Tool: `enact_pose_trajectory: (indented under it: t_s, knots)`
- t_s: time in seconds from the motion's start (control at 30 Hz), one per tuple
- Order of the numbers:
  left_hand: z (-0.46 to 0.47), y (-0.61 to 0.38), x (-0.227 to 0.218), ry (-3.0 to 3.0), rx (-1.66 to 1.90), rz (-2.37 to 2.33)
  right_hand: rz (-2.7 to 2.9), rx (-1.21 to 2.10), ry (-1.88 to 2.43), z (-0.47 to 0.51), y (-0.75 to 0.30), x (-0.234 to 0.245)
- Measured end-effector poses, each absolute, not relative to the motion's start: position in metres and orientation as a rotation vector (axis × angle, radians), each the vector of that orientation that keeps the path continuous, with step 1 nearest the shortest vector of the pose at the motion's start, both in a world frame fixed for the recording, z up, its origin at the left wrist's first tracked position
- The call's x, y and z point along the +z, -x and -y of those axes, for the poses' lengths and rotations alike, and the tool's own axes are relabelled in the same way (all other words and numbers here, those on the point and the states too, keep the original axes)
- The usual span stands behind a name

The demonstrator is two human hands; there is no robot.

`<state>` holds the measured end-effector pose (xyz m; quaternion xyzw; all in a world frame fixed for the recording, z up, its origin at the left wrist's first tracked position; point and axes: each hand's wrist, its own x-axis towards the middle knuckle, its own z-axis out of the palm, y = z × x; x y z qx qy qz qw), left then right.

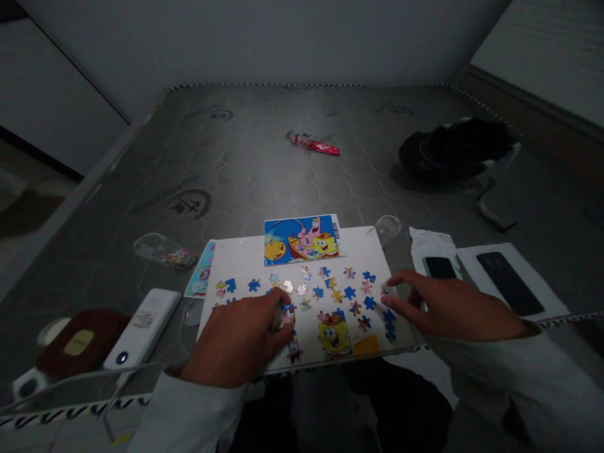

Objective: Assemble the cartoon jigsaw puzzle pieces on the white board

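1. Our left hand (236,340) is closed on a piece (283,318), pinched at the fingertips over the board's near left area; our fingers hide most of it, so we can't tell which way it points.
2. Our right hand (453,308) is open, fingers spread, near the loose pieces (349,292) at the board's right side.
3. The white board (245,261) lies under both hands, its long axis running across our view.
4. A picture card (302,240) overlaps the board's far edge.
5. The small pieces are hard to make out, and some are cut off by our hands.
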<state>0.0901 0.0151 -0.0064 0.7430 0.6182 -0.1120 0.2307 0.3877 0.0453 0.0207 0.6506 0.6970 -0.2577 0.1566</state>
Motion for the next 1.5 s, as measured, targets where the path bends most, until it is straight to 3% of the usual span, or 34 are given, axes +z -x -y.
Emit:
enact_pose_trajectory:
  t_s: [1.13, 1.5]
  knots:
    - [-0.006, -0.099, 0.003, -1.914, -0.471, -1.592, -1.832, -0.720, -1.995, -0.045, -0.399, 0.027]
    - [-0.013, -0.113, -0.002, -1.995, -0.370, -1.606, -1.844, -0.710, -2.020, -0.043, -0.391, 0.028]
